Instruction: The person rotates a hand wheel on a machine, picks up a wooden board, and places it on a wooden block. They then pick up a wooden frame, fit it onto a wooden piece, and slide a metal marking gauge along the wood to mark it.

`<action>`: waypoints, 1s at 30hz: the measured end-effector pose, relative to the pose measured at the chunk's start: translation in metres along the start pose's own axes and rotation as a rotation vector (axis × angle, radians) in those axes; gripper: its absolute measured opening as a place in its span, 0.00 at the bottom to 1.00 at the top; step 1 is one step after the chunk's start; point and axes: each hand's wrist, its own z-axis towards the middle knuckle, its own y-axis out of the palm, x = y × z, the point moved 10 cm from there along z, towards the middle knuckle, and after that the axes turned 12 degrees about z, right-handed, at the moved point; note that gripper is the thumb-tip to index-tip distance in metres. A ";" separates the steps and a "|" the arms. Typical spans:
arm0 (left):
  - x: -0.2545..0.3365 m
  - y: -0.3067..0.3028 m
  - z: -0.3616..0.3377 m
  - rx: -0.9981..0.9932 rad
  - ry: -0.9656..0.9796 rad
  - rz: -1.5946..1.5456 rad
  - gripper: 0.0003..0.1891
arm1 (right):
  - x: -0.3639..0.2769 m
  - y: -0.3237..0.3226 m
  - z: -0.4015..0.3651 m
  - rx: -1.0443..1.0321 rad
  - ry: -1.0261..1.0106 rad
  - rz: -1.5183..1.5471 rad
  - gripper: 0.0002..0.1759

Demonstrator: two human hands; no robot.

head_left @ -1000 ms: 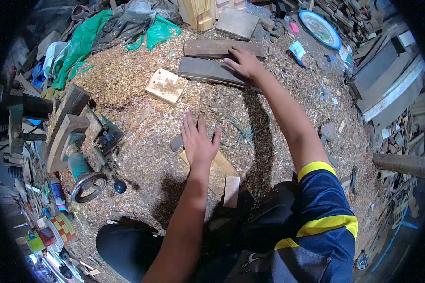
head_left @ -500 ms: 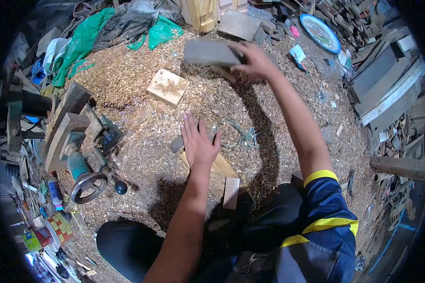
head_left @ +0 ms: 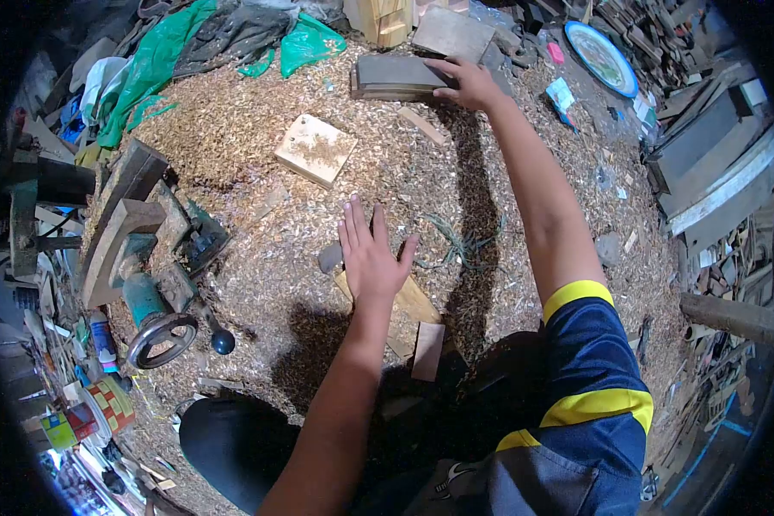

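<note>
Floor (head_left: 533, 224), strewn with wood shavings (head_left: 219, 129). Lying on it are a pale wooden block (head_left: 318, 148), stacked boards (head_left: 391, 79) and a tangle of greenish string (head_left: 462, 245).

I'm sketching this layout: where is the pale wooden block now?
In the head view, the pale wooden block lies on shavings left of centre, between the left hand and a green plastic piece.

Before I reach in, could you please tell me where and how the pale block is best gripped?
I would come from above and pinch the pale block by two opposite side faces near its middle: it lies flat, thick and straight-edged, with shavings on top.
</note>
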 end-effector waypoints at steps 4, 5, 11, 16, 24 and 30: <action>-0.001 0.004 0.000 -0.046 -0.011 0.015 0.46 | 0.001 0.013 0.016 0.027 -0.098 0.122 0.43; -0.002 0.004 -0.001 -0.051 -0.014 0.017 0.46 | 0.005 0.017 0.014 0.023 -0.098 0.126 0.43; -0.002 0.004 -0.001 -0.070 -0.014 0.025 0.46 | 0.000 0.011 0.005 0.024 -0.131 0.197 0.43; 0.000 0.003 -0.001 -0.015 0.005 -0.003 0.45 | -0.005 0.019 -0.009 0.038 0.067 0.051 0.41; 0.001 -0.004 -0.002 0.013 0.010 -0.027 0.44 | -0.040 0.029 -0.026 0.244 0.011 -0.137 0.58; 0.000 -0.004 0.000 0.030 0.013 -0.044 0.44 | -0.018 0.022 -0.021 0.211 -0.137 -0.041 0.48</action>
